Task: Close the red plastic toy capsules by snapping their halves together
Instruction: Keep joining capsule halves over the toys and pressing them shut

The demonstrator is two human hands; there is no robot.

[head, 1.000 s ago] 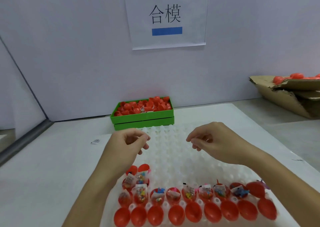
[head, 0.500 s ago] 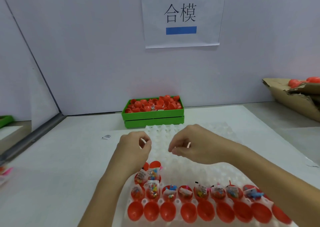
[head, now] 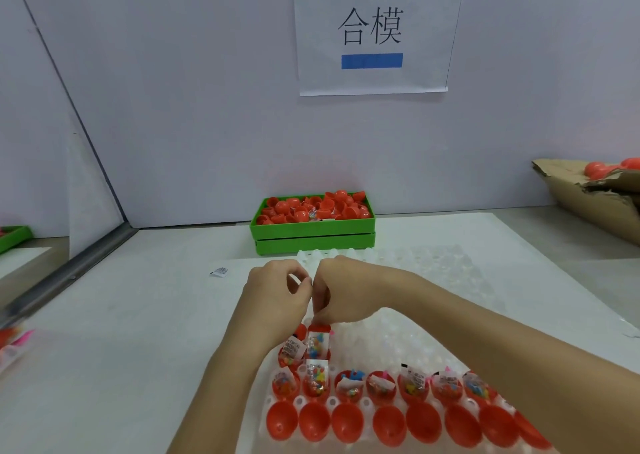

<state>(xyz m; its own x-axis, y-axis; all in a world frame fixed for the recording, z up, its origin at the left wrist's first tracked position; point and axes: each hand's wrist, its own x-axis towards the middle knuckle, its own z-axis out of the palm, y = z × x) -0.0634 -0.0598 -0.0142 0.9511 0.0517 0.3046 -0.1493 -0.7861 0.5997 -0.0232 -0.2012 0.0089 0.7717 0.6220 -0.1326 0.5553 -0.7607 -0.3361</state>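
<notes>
Over the last second the two hands have drawn together from well apart and dropped toward the near-left corner of the white tray [head: 446, 273], and now the left hand [head: 277, 294] and right hand [head: 341, 289] meet, touching or nearly so, just above a small clear packet of coloured toy bits [head: 318, 341] that stands up out of a red capsule half [head: 320, 356] in the tray. That suggests the person is still tucking contents into a bottom half, not yet snapping anything shut: no closed capsule shows in the tray. The right hand's fingers are curled down tight, and the fingertips seem to pinch the top edge of that packet, though the contact itself is partly hidden by the knuckles. The left hand's fingers are curled with thumb against forefinger; I cannot tell whether they hold anything. Near the front edge, a row of filled halves [head: 381, 386] sits behind a row of empty red halves [head: 349, 422], all open and waiting. More red halves lie piled in the green box [head: 311, 237] at the back wall, and a few in the cardboard box [head: 588, 204] on the right. A stray little packet [head: 219, 272] lies on the table [head: 121, 315] left of the hands.
</notes>
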